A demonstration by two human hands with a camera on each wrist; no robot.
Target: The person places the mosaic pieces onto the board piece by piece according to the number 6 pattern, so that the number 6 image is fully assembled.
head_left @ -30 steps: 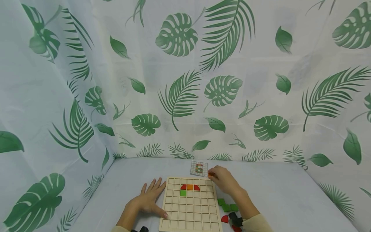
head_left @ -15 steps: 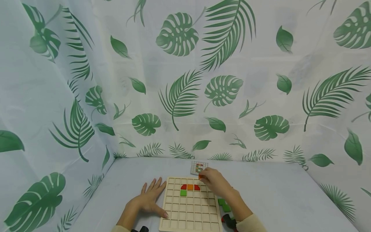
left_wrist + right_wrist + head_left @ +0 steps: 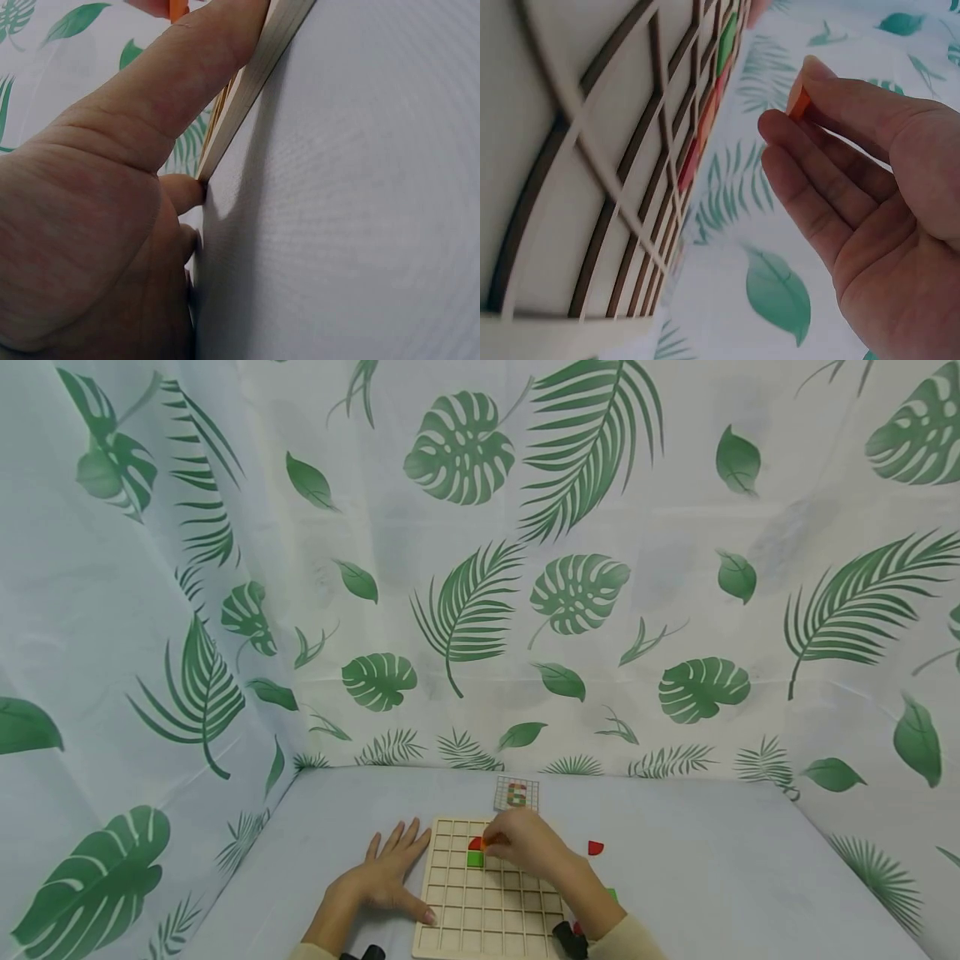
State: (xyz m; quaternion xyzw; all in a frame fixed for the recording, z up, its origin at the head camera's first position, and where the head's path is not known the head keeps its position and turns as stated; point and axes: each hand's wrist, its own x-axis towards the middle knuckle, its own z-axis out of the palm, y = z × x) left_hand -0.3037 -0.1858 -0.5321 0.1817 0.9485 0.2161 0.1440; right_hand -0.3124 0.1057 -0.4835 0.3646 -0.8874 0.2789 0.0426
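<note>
A wooden grid board [image 3: 480,914] lies on the table. My left hand [image 3: 384,878] spreads its fingers on the tabletop at the board's left side, the thumb over the board's edge. Between thumb and fingertips my right hand [image 3: 534,850] pinches an orange tile [image 3: 799,103], held above the upper part of the board and apart from it. Seated in the grid are a green square tile [image 3: 476,858], a red quarter-round tile [image 3: 475,842], another orange tile [image 3: 707,118] and a second red tile [image 3: 688,165]; the right hand hides some of these in the head view.
Behind the board lies a pattern card [image 3: 516,792] with a small coloured design. One loose red quarter-round [image 3: 596,847] is on the table to the right. A green piece [image 3: 612,893] shows partly beside the right forearm. A leaf-print curtain [image 3: 480,610] stands behind.
The right hand has moved left and toward me with the orange tile, from beside the card to over the board. A loose red quarter-round has come into sight. The left hand stays put.
</note>
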